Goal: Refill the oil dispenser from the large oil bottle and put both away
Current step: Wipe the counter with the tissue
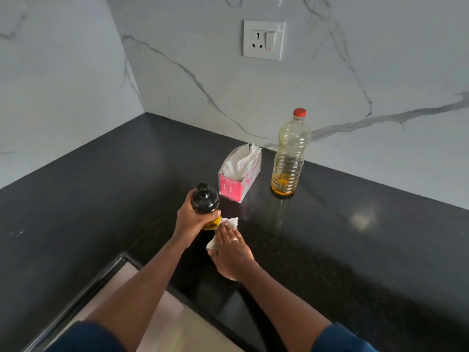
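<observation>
The black bench (355, 250) is filling most of the view, wrapping into a corner under a marble wall (177, 80). The large oil bottle (290, 153) is standing upright just right of the tissue box (239, 175), long axis vertical, red cap pointing up, only a little yellow oil sitting at its base. The pink tissue box itself is sitting open with white tissues poking out. Now the hands: the left hand (190, 221), just in front of the tissue box and to its left, is gripping the oil dispenser (206, 203) round its middle. The dispenser is standing close to upright, black cap pointing up and leaning slightly left, yellow oil showing below the fingers; whether its base is touching the bench, I cannot tell. The right hand (232, 252), in front of the tissue box, is lying with fingers fairly straight over a white tissue (231, 222), pressing it against the dispenser's lower side. A socket (264, 39) is sitting on the wall above the tissue box.
</observation>
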The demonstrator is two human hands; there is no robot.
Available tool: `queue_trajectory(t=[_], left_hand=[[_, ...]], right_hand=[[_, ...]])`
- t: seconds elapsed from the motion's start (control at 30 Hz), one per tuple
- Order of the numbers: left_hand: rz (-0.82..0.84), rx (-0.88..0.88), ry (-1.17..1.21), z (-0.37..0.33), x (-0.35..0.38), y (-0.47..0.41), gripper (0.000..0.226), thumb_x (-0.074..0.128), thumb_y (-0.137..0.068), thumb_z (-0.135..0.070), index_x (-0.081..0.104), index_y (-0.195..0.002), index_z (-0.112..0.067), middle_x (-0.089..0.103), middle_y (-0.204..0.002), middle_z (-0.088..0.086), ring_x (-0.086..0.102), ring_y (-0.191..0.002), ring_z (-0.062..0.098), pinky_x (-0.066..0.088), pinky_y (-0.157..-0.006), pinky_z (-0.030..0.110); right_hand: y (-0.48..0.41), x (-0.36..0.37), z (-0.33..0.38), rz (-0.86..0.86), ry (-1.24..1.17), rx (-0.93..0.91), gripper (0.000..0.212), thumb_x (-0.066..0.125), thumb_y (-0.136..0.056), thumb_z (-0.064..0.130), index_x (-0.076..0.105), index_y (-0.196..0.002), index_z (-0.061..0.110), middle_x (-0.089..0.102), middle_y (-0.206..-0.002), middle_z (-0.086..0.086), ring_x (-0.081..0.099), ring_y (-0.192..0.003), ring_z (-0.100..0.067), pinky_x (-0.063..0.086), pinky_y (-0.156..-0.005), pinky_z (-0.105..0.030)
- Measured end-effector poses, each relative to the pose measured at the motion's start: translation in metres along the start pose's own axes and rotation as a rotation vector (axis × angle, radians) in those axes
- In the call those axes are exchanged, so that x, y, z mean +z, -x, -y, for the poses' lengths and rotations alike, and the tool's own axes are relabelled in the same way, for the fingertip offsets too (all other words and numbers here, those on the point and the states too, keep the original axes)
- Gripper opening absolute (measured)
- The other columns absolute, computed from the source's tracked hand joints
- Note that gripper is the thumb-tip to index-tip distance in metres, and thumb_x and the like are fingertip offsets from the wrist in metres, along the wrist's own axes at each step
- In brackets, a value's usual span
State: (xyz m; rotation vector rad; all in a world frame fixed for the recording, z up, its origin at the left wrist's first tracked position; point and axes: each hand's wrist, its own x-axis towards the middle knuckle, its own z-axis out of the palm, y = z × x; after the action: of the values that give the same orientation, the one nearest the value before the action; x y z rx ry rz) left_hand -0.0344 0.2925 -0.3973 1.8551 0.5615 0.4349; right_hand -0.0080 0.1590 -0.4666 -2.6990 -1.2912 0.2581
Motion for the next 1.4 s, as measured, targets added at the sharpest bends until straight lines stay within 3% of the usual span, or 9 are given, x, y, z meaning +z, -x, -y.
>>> queue_trajectory(t=[0.1, 0.17, 0.27, 0.43, 0.67, 0.93, 1.17, 1.27, 1.4], left_hand=[[0.038, 0.010, -0.001, -0.003, 0.014, 0.004, 0.064, 0.085, -0.059, -0.017, 0.054, -0.113, -0.026, 0.064, -0.104, -0.007, 0.059, -0.098, 0.009, 0.042, -0.092, 0.024], [0.065, 0.017, 0.013, -0.005, 0.024, 0.006, 0.064, 0.086, -0.057, -0.016, 0.054, -0.112, -0.028, 0.064, -0.101, -0.009, 0.060, -0.097, 0.009, 0.043, -0.088, 0.022], [0.103, 0.030, 0.042, -0.006, 0.039, 0.010, 0.063, 0.086, -0.057, -0.014, 0.054, -0.109, -0.029, 0.065, -0.099, -0.010, 0.061, -0.097, 0.010, 0.045, -0.086, 0.020], [0.201, 0.002, 0.043, 0.003, 0.055, 0.017, 0.066, 0.085, -0.059, -0.017, 0.051, -0.112, -0.034, 0.061, -0.103, -0.013, 0.056, -0.105, 0.011, 0.041, -0.096, 0.027], [0.214, -0.006, 0.049, 0.003, 0.072, 0.017, 0.070, 0.086, -0.059, -0.015, 0.052, -0.119, -0.024, 0.062, -0.110, -0.005, 0.057, -0.105, 0.013, 0.042, -0.092, 0.025], [0.230, 0.002, 0.027, 0.005, 0.076, 0.006, 0.067, 0.086, -0.058, -0.018, 0.054, -0.117, -0.025, 0.063, -0.103, -0.007, 0.059, -0.098, 0.012, 0.043, -0.089, 0.025], [0.271, -0.016, -0.010, 0.007, 0.084, -0.003, 0.065, 0.085, -0.060, -0.026, 0.052, -0.116, -0.030, 0.063, -0.103, -0.008, 0.058, -0.097, 0.012, 0.041, -0.089, 0.025], [0.313, 0.000, -0.033, 0.004, 0.085, -0.002, 0.069, 0.084, -0.062, -0.029, 0.049, -0.121, -0.030, 0.061, -0.108, -0.007, 0.056, -0.102, 0.013, 0.038, -0.090, 0.026], [0.305, 0.016, -0.070, 0.000, 0.087, 0.001, 0.080, 0.083, -0.064, -0.031, 0.040, -0.131, -0.025, 0.057, -0.125, 0.000, 0.052, -0.111, 0.018, 0.035, -0.093, 0.028]], right_hand=[[0.033, 0.007, 0.000, 0.011, 0.075, -0.139, 0.065, 0.016, -0.098, 0.046, 0.001, -0.148, 0.007, -0.001, -0.157, -0.011, -0.009, -0.144, -0.022, -0.012, -0.114, -0.034], [0.051, 0.004, -0.019, 0.018, 0.088, -0.106, 0.065, 0.019, -0.098, 0.046, 0.003, -0.149, 0.008, 0.002, -0.158, -0.010, -0.007, -0.145, -0.020, -0.009, -0.115, -0.033], [0.072, -0.011, -0.068, 0.010, 0.062, 0.114, 0.066, 0.023, -0.098, 0.045, 0.005, -0.149, 0.006, 0.004, -0.158, -0.011, -0.003, -0.145, -0.021, -0.004, -0.116, -0.033], [0.122, -0.018, -0.132, -0.006, -0.017, 0.494, 0.068, 0.016, -0.099, 0.046, -0.001, -0.148, 0.003, -0.003, -0.157, -0.014, -0.007, -0.145, -0.023, -0.004, -0.118, -0.035], [0.132, -0.005, -0.111, -0.004, -0.089, 0.703, 0.070, 0.012, -0.098, 0.046, -0.007, -0.145, -0.003, -0.010, -0.155, -0.020, -0.010, -0.143, -0.030, -0.007, -0.116, -0.042], [0.082, -0.001, -0.036, 0.014, -0.130, 0.588, 0.071, 0.014, -0.098, 0.046, -0.009, -0.144, -0.003, -0.015, -0.154, -0.021, -0.016, -0.142, -0.031, -0.013, -0.113, -0.041], [0.085, 0.013, 0.032, -0.031, 0.010, 0.222, 0.064, 0.018, -0.100, 0.040, 0.000, -0.147, 0.001, -0.003, -0.156, -0.017, -0.009, -0.144, -0.028, -0.017, -0.110, -0.036], [0.107, 0.014, 0.023, -0.050, -0.001, 0.240, 0.065, 0.019, -0.099, 0.043, 0.001, -0.148, 0.004, -0.003, -0.157, -0.014, -0.008, -0.144, -0.025, -0.012, -0.114, -0.035], [0.152, 0.010, -0.019, -0.054, 0.001, 0.401, 0.068, 0.021, -0.098, 0.046, 0.005, -0.147, 0.001, 0.003, -0.156, -0.016, -0.004, -0.145, -0.025, -0.008, -0.116, -0.037]])
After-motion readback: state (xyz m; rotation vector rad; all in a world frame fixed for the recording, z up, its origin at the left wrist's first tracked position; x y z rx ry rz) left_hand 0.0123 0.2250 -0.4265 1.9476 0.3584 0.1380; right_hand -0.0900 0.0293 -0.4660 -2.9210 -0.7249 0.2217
